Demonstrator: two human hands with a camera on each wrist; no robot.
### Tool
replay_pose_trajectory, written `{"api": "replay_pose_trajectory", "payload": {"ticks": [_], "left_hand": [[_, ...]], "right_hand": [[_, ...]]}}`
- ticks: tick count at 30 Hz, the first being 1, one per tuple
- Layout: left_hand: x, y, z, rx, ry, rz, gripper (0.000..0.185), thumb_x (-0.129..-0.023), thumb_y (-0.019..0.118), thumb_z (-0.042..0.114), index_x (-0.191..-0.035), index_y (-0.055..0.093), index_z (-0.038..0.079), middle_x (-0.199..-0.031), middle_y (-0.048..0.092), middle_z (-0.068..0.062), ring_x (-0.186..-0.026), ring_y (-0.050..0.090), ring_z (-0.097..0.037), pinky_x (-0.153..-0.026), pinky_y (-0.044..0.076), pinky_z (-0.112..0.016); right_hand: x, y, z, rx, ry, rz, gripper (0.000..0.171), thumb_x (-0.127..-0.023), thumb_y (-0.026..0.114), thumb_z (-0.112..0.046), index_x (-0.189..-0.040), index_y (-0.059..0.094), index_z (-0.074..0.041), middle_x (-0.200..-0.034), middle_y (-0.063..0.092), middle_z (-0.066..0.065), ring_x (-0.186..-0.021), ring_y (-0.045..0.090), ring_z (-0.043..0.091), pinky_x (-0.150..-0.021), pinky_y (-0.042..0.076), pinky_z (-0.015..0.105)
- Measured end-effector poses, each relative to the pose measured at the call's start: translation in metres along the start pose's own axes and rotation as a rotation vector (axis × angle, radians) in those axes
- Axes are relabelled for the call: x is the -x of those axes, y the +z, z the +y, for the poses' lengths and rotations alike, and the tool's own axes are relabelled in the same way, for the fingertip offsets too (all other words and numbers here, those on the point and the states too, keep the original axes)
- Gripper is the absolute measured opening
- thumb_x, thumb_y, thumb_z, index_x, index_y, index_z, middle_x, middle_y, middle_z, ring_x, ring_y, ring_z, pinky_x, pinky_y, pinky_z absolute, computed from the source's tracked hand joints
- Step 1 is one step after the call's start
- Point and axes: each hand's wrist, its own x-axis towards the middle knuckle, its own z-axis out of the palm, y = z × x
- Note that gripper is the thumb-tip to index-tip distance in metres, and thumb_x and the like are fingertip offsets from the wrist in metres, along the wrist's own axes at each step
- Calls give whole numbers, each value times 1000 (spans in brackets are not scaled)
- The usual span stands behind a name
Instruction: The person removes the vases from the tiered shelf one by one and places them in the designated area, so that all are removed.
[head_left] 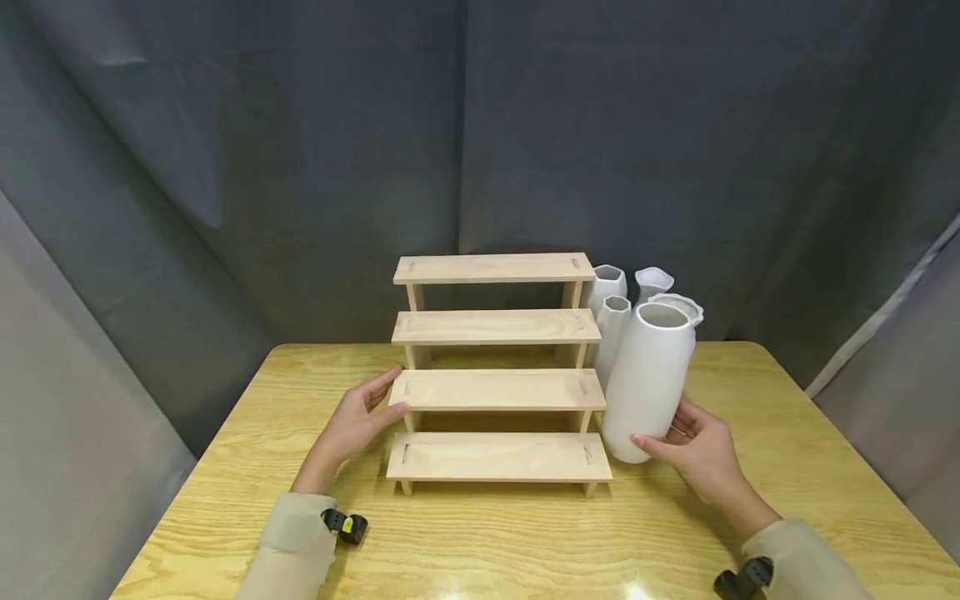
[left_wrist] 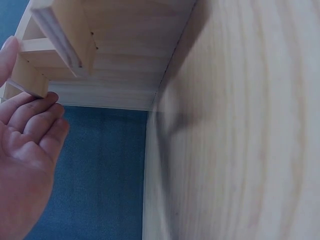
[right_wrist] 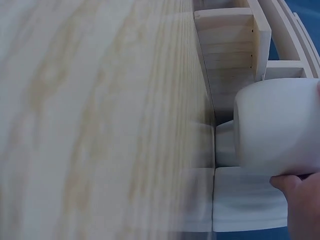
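Note:
A pale wooden stepped stand (head_left: pixel 495 390) with several shelves stands in the middle of the table. At the left end of its second-lowest shelf, my left hand (head_left: pixel 358 423) holds the board, thumb at the front edge and fingers toward the back. The left wrist view has the fingers (left_wrist: pixel 37 120) against a wooden upright (left_wrist: pixel 30 77). My right hand (head_left: pixel 701 450) grips a tall white vase (head_left: pixel 651 379) near its base, just right of the stand. That vase tilts slightly, and its base (right_wrist: pixel 241 130) is raised off the tabletop in the right wrist view.
Several other white vases stand behind the held one, including one with a wavy rim (head_left: pixel 654 279) and a narrow one (head_left: pixel 613 325) close to the stand. Dark grey curtain (head_left: pixel 337 167) hangs behind the yellow wood table (head_left: pixel 465 550).

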Motion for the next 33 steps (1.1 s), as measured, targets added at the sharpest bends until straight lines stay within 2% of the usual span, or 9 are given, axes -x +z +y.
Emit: {"api": "replay_pose_trajectory", "payload": {"ticks": [8, 16, 23, 26, 33], "left_hand": [[2, 2, 1, -4, 9, 3, 72, -93, 70, 36, -153, 38, 12, -158, 32, -10, -143, 30, -30, -115, 27, -46], [1, 3, 1, -4, 22, 4, 71, -93, 70, 35, -153, 38, 12, -157, 33, -4, -143, 31, -28, -115, 26, -47], [1, 3, 1, -4, 30, 1, 71, -94, 70, 32, -153, 37, 10, -157, 33, -7, -143, 31, -30, -114, 27, -48], [0, 2, 1, -3, 23, 1, 71, -94, 70, 33, -153, 37, 12, -157, 33, -5, -143, 30, -29, -115, 27, -45], [0, 1, 1, 1, 17, 8, 71, -93, 70, 32, -153, 37, 12, -157, 33, -5, -143, 31, -29, -115, 28, -44]], "right_hand": [[1, -1, 8, -30, 24, -30, 79, -75, 86, -2, -139, 44, 14, -118, 62, -3, -101, 64, 2, -83, 55, 23], [0, -2, 16, -84, 49, -53, 80, -75, 85, 1, -140, 41, 16, -117, 62, -8, -102, 65, 3, -83, 55, 23], [1, -2, 22, -125, 76, -66, 82, -75, 84, 3, -141, 39, 16, -114, 63, -12, -101, 65, 3, -84, 54, 23], [0, -2, 22, -120, 89, -71, 84, -75, 85, 2, -143, 37, 15, -119, 62, -5, -102, 64, 2, -85, 53, 21], [-4, -2, 23, -57, 96, -116, 86, -78, 84, -5, -147, 35, 10, -137, 49, 28, -107, 59, -2, -88, 51, 20]]}}
